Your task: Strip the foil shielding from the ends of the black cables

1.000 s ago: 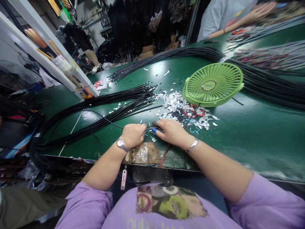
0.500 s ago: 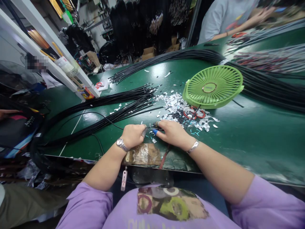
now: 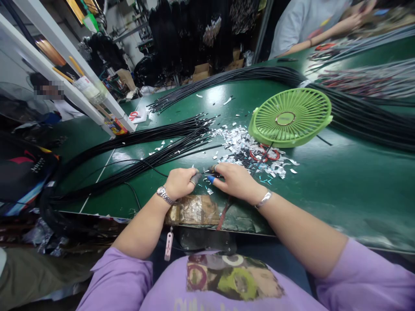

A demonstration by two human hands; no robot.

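Observation:
My left hand (image 3: 180, 183) is closed in a pinch over the near table edge, with a grey cover on a fingertip. A thin black cable (image 3: 152, 167) loops across the table into its fingers. Close on its right, my right hand (image 3: 235, 180) is also closed, the fingertips facing the left ones; a blue cover wraps its thumb. Something small and dark lies between the right fingers, too hidden to name. Beneath the left hand sits a block wrapped in brown tape (image 3: 196, 209). Beyond both hands spreads a heap of white and black scraps (image 3: 235, 144).
Bundles of black cables (image 3: 142, 157) curve over the green table (image 3: 324, 198) on the left and at the back (image 3: 233, 77). A green fan (image 3: 290, 117) stands behind the scraps, with red-handled scissors (image 3: 270, 154) under it. A co-worker's arm (image 3: 319, 36) rests at the far right.
My hands hold nearly the same place; my left wrist has shifted very slightly left. At the far left, another person's hand has gone from view. The co-worker's hands at the back right have moved up.

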